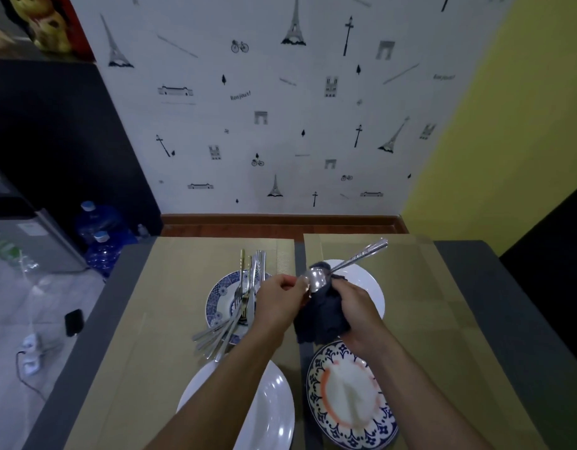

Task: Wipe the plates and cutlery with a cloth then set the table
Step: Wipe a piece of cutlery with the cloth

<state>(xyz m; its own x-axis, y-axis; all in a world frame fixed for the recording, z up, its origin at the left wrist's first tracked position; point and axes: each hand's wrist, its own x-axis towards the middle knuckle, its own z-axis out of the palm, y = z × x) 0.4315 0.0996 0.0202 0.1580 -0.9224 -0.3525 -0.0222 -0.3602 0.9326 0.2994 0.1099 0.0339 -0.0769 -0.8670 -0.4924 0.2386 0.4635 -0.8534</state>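
At centre frame, the left hand [277, 302] pinches the bowl of a silver spoon [317, 280], whose handle points toward the upper right. The right hand [358, 308] is clenched around a dark cloth [319, 319] bunched against the spoon's neck. Left of the hands, forks and knives [248, 287] lie piled on a blue-patterned plate [215, 306]. A white plate [373, 287] sits behind the hands, another white plate [274, 414] and an orange-ringed plate [316, 384] below, all on gold placemats [170, 303].

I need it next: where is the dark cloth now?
Head view, centre: the dark cloth hangs from the right hand, bunched against the spoon, between the blue patterned plate and the white plate.
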